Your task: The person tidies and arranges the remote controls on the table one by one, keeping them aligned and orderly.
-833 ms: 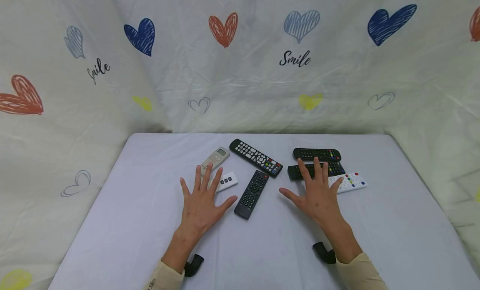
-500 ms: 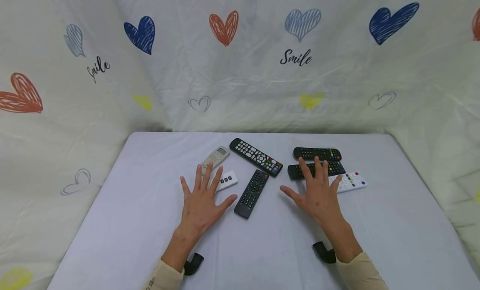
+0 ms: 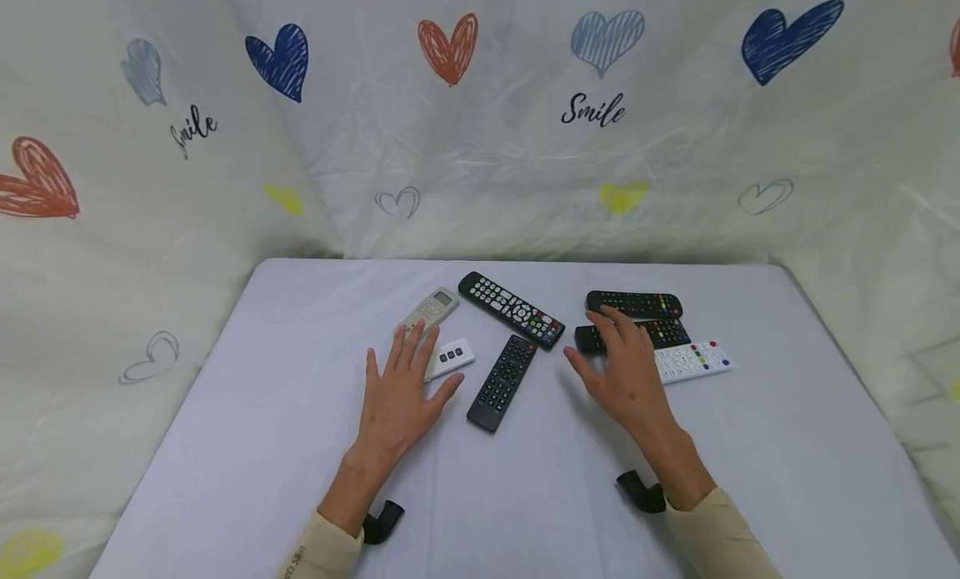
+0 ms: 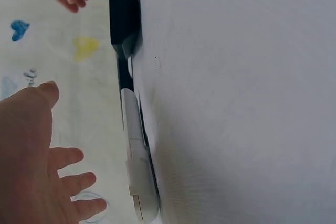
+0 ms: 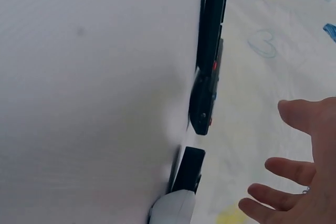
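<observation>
My left hand [image 3: 397, 408] hovers with fingers spread, holding nothing. Its fingertips overlap a small white remote control [image 3: 454, 356] and a grey remote with a display [image 3: 433, 308] in the head view; the left wrist view shows the hand [image 4: 26, 150] apart from them. Right of it lie a slim black remote [image 3: 501, 385] and a long black remote [image 3: 512, 310]. My right hand [image 3: 630, 387], also holding nothing, is over another black remote [image 3: 670, 333] and a white remote with coloured buttons [image 3: 693, 361], partly hiding both. Behind them is a further black remote [image 3: 637, 303].
All the remotes lie on a table with a white cover [image 3: 315, 354], mostly toward its back half. A white cloth backdrop [image 3: 510, 162] printed with hearts hangs behind and beside it. Each wrist has a black mount [image 3: 383, 522] on its inner side.
The right hand's fingers have drawn closer together and shifted slightly left, baring more of the white remote. My left hand has moved slightly left, fingers a little less spread. The remotes lie as before.
</observation>
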`<state>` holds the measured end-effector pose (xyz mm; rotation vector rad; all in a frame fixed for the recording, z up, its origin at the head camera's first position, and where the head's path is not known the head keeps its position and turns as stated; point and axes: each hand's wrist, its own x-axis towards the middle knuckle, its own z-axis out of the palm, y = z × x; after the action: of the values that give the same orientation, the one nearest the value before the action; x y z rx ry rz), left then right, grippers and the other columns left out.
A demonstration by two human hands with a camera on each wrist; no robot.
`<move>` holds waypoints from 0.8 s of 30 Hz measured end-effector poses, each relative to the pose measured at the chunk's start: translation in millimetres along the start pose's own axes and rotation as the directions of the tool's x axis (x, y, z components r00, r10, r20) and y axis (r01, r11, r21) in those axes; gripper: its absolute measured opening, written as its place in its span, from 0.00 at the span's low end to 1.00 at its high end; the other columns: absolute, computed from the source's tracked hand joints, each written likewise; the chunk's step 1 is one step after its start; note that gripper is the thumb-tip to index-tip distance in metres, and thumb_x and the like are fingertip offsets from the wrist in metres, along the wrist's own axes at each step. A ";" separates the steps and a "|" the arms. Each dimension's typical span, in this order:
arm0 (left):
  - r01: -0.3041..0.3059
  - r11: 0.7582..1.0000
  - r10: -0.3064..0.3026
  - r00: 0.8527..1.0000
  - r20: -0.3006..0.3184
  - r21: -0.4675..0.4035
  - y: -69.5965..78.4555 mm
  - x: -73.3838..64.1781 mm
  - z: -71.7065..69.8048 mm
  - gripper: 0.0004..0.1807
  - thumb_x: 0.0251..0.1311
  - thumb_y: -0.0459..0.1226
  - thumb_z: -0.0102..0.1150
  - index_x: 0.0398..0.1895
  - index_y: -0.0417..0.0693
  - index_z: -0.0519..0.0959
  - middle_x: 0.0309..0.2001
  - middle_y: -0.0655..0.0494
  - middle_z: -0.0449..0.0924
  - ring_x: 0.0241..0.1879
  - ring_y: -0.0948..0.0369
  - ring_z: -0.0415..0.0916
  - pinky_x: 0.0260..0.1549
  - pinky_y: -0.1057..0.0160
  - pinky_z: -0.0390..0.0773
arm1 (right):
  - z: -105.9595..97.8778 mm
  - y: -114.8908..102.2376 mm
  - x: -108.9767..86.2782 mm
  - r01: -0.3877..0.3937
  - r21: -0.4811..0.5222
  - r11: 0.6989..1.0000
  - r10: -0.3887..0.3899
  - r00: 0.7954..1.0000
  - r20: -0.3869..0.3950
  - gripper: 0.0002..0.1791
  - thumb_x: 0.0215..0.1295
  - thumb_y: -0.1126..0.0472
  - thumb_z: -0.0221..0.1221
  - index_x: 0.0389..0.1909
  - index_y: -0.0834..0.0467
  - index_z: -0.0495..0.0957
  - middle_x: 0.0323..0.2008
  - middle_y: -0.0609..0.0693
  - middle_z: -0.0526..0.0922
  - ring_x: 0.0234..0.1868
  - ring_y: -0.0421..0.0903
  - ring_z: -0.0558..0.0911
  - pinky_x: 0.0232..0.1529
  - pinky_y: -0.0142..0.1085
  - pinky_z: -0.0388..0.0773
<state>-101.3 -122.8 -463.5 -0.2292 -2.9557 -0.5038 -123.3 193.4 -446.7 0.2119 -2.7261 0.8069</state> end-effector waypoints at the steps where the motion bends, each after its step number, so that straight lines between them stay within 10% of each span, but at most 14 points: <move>1: -0.003 1.000 0.003 1.000 -0.009 -0.010 -0.1 0.2 -0.6 0.44 0.71 0.65 0.51 0.83 0.57 0.58 0.84 0.51 0.54 0.84 0.48 0.48 0.76 0.27 0.48 | 0.7 -0.7 0.5 0.006 0.010 1.000 -0.006 1.000 -0.007 0.35 0.66 0.52 0.70 0.69 0.63 0.73 0.72 0.66 0.70 0.74 0.67 0.68 0.74 0.67 0.59; 10: -0.044 0.998 0.038 0.990 -0.137 -0.045 -7.6 0.9 -1.1 0.32 0.73 0.49 0.60 0.75 0.44 0.70 0.74 0.45 0.71 0.75 0.48 0.68 0.72 0.38 0.67 | 7.2 -12.3 4.6 0.035 0.046 0.998 -0.034 0.999 -0.007 0.26 0.69 0.58 0.67 0.64 0.64 0.77 0.68 0.64 0.74 0.71 0.65 0.72 0.69 0.64 0.68; 24: 0.043 0.967 -0.085 0.984 -0.157 -0.253 -21.7 4.6 0.2 0.24 0.70 0.41 0.63 0.66 0.44 0.77 0.67 0.46 0.78 0.69 0.47 0.74 0.63 0.43 0.77 | 21.3 -34.9 15.2 0.042 0.181 0.983 -0.056 0.995 0.077 0.23 0.69 0.59 0.67 0.63 0.61 0.79 0.61 0.59 0.79 0.66 0.58 0.77 0.67 0.55 0.74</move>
<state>-109.6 -142.4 -469.9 -0.1095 -2.7400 -0.8597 -135.0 151.7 -441.2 0.3565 -2.7110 1.0524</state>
